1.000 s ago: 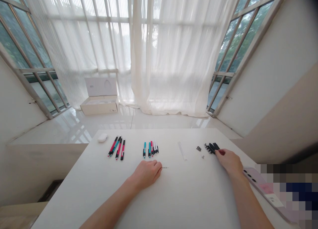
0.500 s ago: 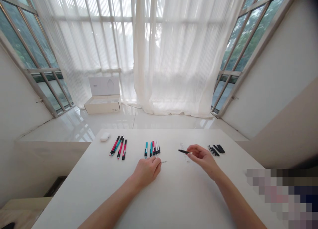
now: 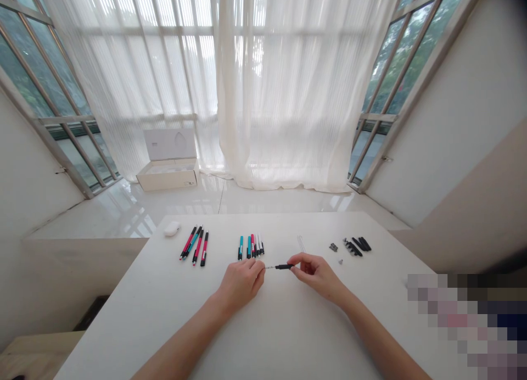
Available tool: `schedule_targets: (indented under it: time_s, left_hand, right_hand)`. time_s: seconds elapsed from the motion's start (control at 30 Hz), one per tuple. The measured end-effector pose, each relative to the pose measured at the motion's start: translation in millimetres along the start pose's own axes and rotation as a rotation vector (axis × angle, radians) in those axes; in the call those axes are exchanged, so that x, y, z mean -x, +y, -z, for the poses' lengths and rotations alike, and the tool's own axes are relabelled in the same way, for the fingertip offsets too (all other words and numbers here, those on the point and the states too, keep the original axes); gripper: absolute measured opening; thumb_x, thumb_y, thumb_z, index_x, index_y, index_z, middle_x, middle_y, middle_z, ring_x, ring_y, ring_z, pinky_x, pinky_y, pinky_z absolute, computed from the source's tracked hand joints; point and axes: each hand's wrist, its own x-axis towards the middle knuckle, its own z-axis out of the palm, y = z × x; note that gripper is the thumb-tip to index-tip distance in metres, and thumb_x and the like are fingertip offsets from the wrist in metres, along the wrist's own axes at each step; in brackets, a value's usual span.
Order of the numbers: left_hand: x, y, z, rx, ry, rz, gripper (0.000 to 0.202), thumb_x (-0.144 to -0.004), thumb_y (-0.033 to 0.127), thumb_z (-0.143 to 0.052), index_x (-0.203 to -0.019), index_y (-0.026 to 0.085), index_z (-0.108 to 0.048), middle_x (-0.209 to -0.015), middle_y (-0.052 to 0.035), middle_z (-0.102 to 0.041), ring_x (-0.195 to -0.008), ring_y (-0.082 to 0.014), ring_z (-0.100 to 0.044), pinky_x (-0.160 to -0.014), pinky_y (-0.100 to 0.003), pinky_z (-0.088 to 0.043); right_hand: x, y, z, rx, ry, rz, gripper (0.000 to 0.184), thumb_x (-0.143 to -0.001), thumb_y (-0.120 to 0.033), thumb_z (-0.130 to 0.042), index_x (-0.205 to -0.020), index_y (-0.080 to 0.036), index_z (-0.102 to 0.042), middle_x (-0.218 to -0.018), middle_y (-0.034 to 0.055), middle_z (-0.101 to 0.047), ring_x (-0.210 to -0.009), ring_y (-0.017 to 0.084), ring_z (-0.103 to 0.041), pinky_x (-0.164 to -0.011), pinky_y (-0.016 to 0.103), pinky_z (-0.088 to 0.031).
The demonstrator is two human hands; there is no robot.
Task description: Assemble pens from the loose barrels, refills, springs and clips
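Note:
My left hand [image 3: 242,281] rests on the table, closed around a thin pen refill [image 3: 269,267] whose tip sticks out to the right. My right hand [image 3: 316,274] pinches a black pen grip section [image 3: 283,267] between thumb and fingers. The grip section lies in line with the refill, its left end at the refill's tip; how far the tip is inside I cannot tell. Beyond the left hand stand several coloured pen barrels [image 3: 249,247] in a row. Behind the right hand lie thin clear refills [image 3: 301,242], partly hidden by its fingers.
Several pink and teal pens [image 3: 197,247] lie at left, near a white earbud case [image 3: 172,229]. Black grip sections [image 3: 357,246], a small heap of springs [image 3: 333,247] and small grey tips [image 3: 340,262] lie at right on the white table [image 3: 263,325]. An open box [image 3: 168,174] stands behind.
My right hand has moved left and nearer to me, bringing the black grip section to the refill's tip. The springs and grey tips are now uncovered. My left hand has hardly moved.

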Motion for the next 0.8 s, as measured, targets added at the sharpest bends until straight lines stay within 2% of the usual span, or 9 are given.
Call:
schedule_targets:
  time_s: [0.23, 0.43, 0.8]
  left_hand:
    - [0.3, -0.1, -1.2, -0.021, 0.000, 0.000, 0.021, -0.096, 0.026, -0.034, -0.086, 0.020, -0.052, -0.074, -0.0010, -0.058, -0.064, -0.0137, -0.054, -0.056, -0.023, -0.037]
    - [0.0, -0.6, -0.8, -0.022, -0.028, -0.011, 0.023, -0.096, 0.026, -0.034, -0.085, 0.020, -0.053, -0.075, -0.0012, -0.057, -0.065, -0.0134, -0.054, -0.056, -0.023, -0.038]
    - [0.2, -1.2, -1.3, -0.011, -0.026, -0.017, 0.022, -0.095, 0.025, -0.036, -0.084, 0.020, -0.054, -0.073, -0.0013, -0.056, -0.065, -0.0133, -0.054, -0.057, -0.022, -0.040]
  right_hand:
    - [0.1, 0.2, 2.4, 0.011, 0.032, -0.009, 0.025, -0.076, -0.040, -0.061, -0.086, -0.019, -0.070, -0.051, -0.0062, -0.039, -0.048, 0.009, -0.032, -0.046, 0.022, -0.029]
    - [1.4, -1.3, -1.9, 0.019, -0.016, -0.004, 0.027, -0.078, -0.040, -0.059, -0.090, -0.019, -0.071, -0.052, -0.0055, -0.039, -0.049, 0.009, -0.031, -0.047, 0.023, -0.029]
    - [2.3, -8.0, -2.9, 0.097, 0.019, 0.084, 0.024, -0.079, -0.038, -0.059, -0.087, -0.021, -0.073, -0.059, -0.0016, -0.054, -0.051, 0.010, -0.038, -0.049, 0.023, -0.036]
